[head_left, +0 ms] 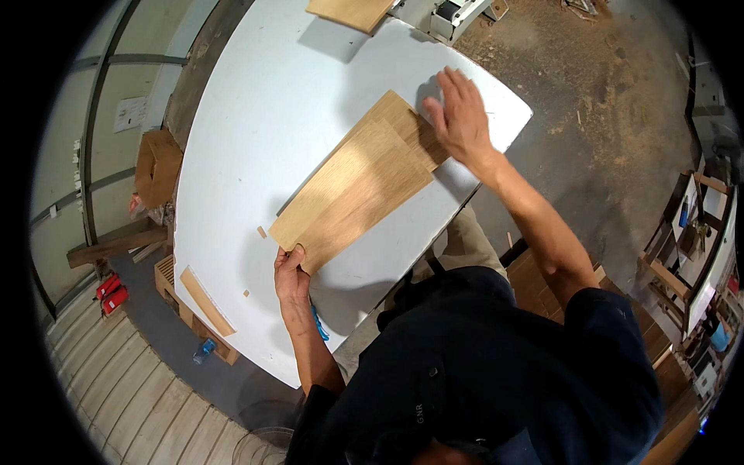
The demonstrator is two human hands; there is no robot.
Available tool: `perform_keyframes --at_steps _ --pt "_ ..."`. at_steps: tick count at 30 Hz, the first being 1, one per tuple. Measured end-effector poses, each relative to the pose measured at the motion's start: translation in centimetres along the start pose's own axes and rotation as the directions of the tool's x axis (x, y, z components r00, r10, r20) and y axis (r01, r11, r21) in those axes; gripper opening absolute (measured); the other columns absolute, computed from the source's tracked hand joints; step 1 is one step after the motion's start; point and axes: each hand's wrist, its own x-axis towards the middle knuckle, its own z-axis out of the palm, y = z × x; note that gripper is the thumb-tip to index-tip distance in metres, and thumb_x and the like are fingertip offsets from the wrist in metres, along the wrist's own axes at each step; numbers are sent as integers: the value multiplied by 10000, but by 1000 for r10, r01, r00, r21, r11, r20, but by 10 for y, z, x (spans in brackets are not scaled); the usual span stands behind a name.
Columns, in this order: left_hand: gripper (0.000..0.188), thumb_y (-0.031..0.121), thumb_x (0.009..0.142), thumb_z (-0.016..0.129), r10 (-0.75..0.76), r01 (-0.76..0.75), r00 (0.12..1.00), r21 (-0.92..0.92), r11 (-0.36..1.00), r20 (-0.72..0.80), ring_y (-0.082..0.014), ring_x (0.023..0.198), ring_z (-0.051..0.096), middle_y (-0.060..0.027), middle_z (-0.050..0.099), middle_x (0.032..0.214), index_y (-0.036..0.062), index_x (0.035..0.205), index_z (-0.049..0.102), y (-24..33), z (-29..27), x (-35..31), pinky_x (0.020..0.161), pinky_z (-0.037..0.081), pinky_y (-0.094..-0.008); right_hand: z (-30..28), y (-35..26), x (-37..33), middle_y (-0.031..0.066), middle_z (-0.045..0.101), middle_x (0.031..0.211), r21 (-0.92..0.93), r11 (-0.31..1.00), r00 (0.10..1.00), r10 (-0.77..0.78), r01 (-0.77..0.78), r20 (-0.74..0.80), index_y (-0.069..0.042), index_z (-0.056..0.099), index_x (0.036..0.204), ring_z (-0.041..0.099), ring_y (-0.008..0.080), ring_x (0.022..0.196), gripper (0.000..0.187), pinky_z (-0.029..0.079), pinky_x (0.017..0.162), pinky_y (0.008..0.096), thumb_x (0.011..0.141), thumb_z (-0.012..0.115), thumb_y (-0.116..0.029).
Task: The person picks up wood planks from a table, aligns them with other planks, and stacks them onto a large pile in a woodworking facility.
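A light wooden board lies slantwise over a second, darker wooden board, whose far right end sticks out from under it. My left hand pinches the near left end of the upper board, thumb on top and fingers beneath. Past the far right end, my right hand hovers over the white table with its fingers stretched out and holds nothing. Whether its edge touches the lower board I cannot tell.
Small wood scraps and a curved wooden strip lie on the table's left part. Another wooden board overhangs the far edge beside a white machine. A cardboard box stands left, and sawdust covers the floor at right.
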Motion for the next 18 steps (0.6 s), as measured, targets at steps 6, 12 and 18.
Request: perform_keyframes --at_steps 6,12,18 --pt "431 13 896 592 -7 12 999 -105 994 50 -240 1171 564 -88 601 1254 2 1317 500 5 0 -6 1030 453 -393 20 -58 -8 255 463 1367 21 995 990 95 -98 107 51 425 1354 409 423 1290 662 281 1100 523 895 592 -396" --pt "437 21 909 575 6 12 995 -174 985 101 -248 1179 566 -107 583 1280 -4 1335 479 -3 -16 -7 1033 457 -410 13 -51 -23 195 532 1312 -13 988 974 156 -156 164 12 470 1327 446 386 1273 705 298 1092 505 840 645 -467" --pt "465 14 893 592 24 -3 992 -166 986 122 -242 1169 571 -115 574 1286 -15 1341 471 -10 -5 -5 1026 460 -406 11 -23 -12 147 621 1113 201 943 929 193 -264 314 -81 575 1205 497 376 1226 454 320 1072 503 876 627 -390"
